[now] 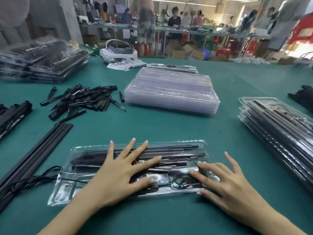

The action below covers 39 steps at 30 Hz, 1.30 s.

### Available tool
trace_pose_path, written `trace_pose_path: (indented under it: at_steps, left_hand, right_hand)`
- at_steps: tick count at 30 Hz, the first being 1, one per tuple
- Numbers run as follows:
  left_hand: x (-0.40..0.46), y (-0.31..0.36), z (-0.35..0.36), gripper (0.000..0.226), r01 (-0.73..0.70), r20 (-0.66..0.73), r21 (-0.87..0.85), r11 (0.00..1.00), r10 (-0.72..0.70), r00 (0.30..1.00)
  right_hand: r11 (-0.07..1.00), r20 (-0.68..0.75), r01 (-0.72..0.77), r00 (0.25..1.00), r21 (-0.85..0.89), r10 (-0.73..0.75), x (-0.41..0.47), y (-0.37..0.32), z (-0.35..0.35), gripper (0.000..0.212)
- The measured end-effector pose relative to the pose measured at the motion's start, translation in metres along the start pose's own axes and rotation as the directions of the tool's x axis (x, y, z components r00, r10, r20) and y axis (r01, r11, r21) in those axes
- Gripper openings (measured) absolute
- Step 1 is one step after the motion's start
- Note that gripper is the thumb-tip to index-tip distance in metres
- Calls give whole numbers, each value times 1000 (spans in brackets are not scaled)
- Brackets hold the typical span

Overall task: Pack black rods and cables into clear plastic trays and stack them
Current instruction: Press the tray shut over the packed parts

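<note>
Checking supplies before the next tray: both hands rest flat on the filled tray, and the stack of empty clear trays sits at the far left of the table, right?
Not quite. The head view shows the empty clear trays stacked at the table's centre, beyond the filled tray under the left hand and right hand.

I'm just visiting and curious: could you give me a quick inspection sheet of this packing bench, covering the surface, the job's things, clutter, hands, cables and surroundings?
Surface: green table, no bare damage seen.
Job's things: filled clear tray in front, holding black rods and a coiled cable; stack of empty trays in the middle; packed stacks at right and far left; long black rods loose at left.
Clutter: pile of black spikes; white headset; paper slips.
Hands: left hand and right hand lie flat, fingers spread, on the filled tray.
Cables: loose black cables at the tray's left end.
Surroundings: blurred people at benches; cardboard boxes behind.
</note>
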State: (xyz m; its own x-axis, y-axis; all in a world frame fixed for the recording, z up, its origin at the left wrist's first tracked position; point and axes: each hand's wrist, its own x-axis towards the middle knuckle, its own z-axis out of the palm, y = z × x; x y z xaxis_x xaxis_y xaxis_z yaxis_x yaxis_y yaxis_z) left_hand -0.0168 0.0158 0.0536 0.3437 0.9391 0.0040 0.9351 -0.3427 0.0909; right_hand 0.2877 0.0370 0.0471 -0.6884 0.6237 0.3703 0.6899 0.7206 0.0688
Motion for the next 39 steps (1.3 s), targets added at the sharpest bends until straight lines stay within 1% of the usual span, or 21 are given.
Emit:
trace_pose_path:
  at_steps: [2, 4, 6, 7, 8, 9, 10, 12, 15, 16, 17, 19, 20, 21, 23, 26, 28, 30, 34, 36, 39]
  left_hand:
    - [0, -4, 6, 55, -9, 10, -12, 1000, 9, 1000]
    - [0, -6, 7, 57, -1, 30, -26, 1000, 2, 1000]
    - [0, -2, 8, 58, 13, 40, -35, 999, -11, 999]
    - [-1, 1, 8, 58, 23, 39, -39, 999, -21, 999]
    - [-2, 2, 8, 57, 34, 33, -42, 999, -32, 999]
    - [-3, 3, 9, 57, 42, 29, -44, 998, -40, 999]
    - [-3, 4, 9, 57, 44, 25, -44, 998, -43, 999]
    - [-3, 4, 10, 57, 41, 7, -41, 998, -41, 999]
    - [-3, 5, 11, 56, 53, -29, -50, 997, -55, 998]
    - [-3, 4, 11, 57, 56, -47, -47, 997, -58, 997]
    - [-4, 4, 11, 57, 61, -63, -40, 997, -63, 996]
    - [-3, 5, 9, 57, 76, -73, -28, 997, -78, 994]
    - [-3, 5, 9, 56, 78, -65, -30, 997, -79, 995]
    - [-3, 5, 8, 55, 77, -51, -39, 996, -79, 996]
    - [-1, 6, 8, 55, 80, -33, -55, 995, -82, 996]
    - [-2, 6, 7, 54, 75, -30, -48, 996, -76, 997]
    - [-2, 5, 8, 53, 75, -35, -57, 996, -77, 996]
    - [-3, 5, 7, 53, 72, -45, -54, 996, -75, 996]
    - [-4, 5, 7, 54, 72, -62, -59, 996, -75, 995]
    - [-4, 5, 7, 53, 67, -72, -64, 996, -72, 995]
    - [-5, 6, 6, 53, 70, -74, -62, 996, -75, 994]
  right_hand:
    - [998, 19, -37, 999, 56, 36, -2, -4, -3, 45]
    - [929, 80, -150, 988, 338, 131, -2, -3, -8, 34]
    - [689, 117, -373, 914, 622, 389, 1, 3, -17, 26]
    - [586, 92, -447, 840, 676, 535, 0, 9, -20, 24]
    - [549, 88, -520, 774, 654, 628, -2, 15, -22, 19]
    - [548, 129, -598, 735, 585, 665, -4, 19, -24, 9]
    - [563, 224, -664, 721, 492, 656, -3, 21, -26, 6]
    - [612, 383, -707, 707, 355, 595, 0, 20, -22, 22]
    - [584, 438, -737, 673, 340, 596, 11, 19, -16, 35]
    - [496, 477, -768, 640, 404, 603, 15, 19, -17, 37]
    - [316, 543, -794, 593, 520, 595, 18, 20, -17, 34]
    - [-149, 703, -756, 493, 638, 512, 24, 19, -18, 24]
    - [-298, 745, -713, 461, 634, 483, 26, 18, -20, 21]
    - [-355, 764, -699, 440, 621, 472, 27, 18, -20, 20]
    - [-365, 787, -718, 419, 593, 453, 30, 18, -21, 25]
    - [-309, 807, -773, 408, 554, 426, 34, 20, -25, 25]
    - [-170, 775, -808, 449, 565, 444, 36, 20, -26, 24]
    - [-30, 730, -818, 495, 574, 472, 36, 19, -26, 33]
    - [158, 655, -816, 547, 556, 520, 36, 16, -24, 40]
    - [212, 623, -807, 567, 552, 539, 34, 15, -20, 41]
    - [222, 591, -804, 565, 552, 575, 31, 14, -14, 38]
